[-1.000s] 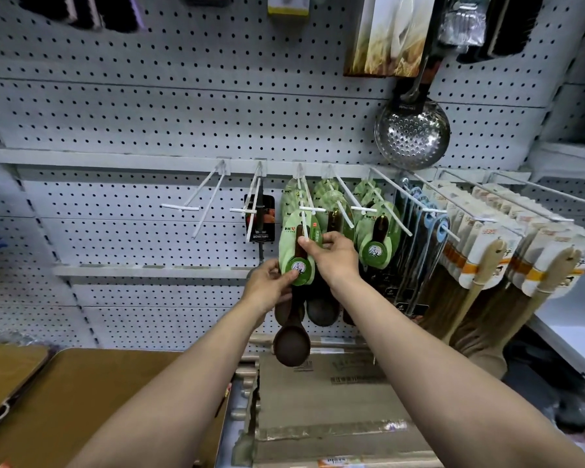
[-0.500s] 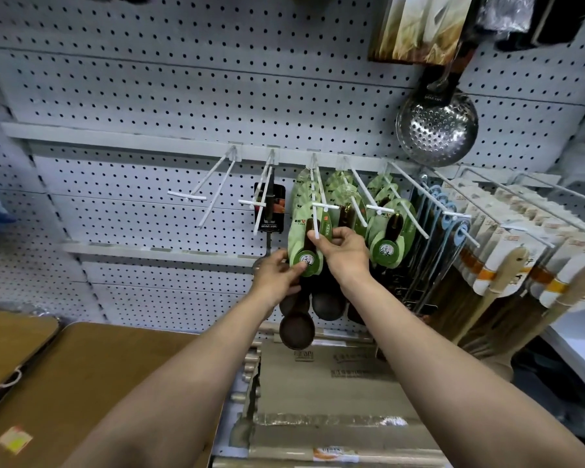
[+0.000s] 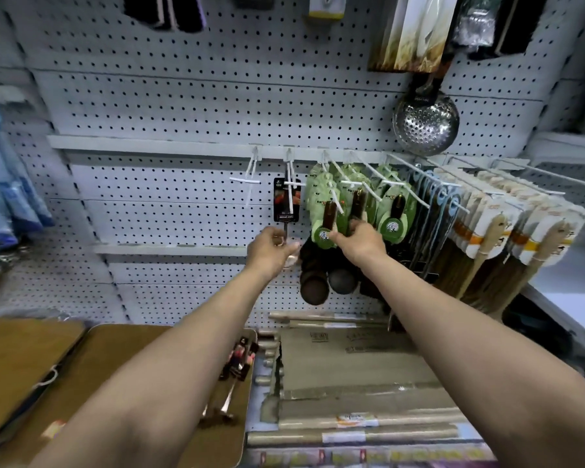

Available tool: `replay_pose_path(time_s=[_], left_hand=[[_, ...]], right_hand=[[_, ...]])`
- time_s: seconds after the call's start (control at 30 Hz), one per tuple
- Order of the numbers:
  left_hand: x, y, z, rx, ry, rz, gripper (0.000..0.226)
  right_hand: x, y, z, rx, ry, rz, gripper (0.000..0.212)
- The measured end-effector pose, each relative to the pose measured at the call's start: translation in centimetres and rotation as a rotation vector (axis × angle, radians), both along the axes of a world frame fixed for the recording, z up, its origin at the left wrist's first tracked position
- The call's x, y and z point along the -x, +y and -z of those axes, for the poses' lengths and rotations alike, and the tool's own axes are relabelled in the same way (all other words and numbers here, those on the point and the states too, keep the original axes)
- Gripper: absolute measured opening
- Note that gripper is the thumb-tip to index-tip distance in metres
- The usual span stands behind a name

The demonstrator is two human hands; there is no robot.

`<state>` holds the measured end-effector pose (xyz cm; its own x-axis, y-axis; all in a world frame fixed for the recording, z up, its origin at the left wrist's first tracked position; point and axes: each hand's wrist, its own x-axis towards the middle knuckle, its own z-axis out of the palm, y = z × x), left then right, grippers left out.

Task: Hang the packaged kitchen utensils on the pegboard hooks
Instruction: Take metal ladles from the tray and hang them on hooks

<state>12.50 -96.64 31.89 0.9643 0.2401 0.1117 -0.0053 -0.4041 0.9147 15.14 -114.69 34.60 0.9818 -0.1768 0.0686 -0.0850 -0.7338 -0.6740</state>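
Several green-carded wooden spoon packages hang on white pegboard hooks at the centre. My right hand pinches the lower edge of the front green card, with the dark spoon bowls hanging below it. My left hand is off that package, to its left, with its fingers curled by the metal handle of a black-carded utensil. Motion blur hides whether it holds that handle. To the left, one hook is bare.
A steel skimmer hangs at the upper right. Carded wooden spatulas crowd the hooks on the right. Boxed rolling pins lie below. More packaged utensils lie on a wooden board at the lower left.
My left hand has let go of the green spoon package and moved left to the black-carded utensil. My right hand stays on the green card, which now hangs further back on its hook.
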Motion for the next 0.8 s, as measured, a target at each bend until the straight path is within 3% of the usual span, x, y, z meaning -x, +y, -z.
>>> replay_pose_path(time_s=[0.17, 0.4, 0.6, 0.8], left_hand=[[5.1, 6.4, -2.7, -0.242, -0.055, 0.067, 0.048], [12.7, 15.4, -6.6, -0.707, -0.175, 0.095, 0.049], [18.7, 21.3, -8.8, -0.861, -0.286, 0.031, 0.05], [21.7, 24.9, -8.4, -0.931, -0.302, 0.015, 0.051]], right_hand=[[4.9, 4.3, -1.5, 0.277, -0.028, -0.126, 0.06], [12.5, 11.7, -5.5, 0.549, -0.248, -0.257, 0.058], [18.6, 17.4, -7.4, 0.602, -0.431, -0.315, 0.055], [21.8, 21.9, -6.8, 0.582, -0.465, -0.37, 0.054]])
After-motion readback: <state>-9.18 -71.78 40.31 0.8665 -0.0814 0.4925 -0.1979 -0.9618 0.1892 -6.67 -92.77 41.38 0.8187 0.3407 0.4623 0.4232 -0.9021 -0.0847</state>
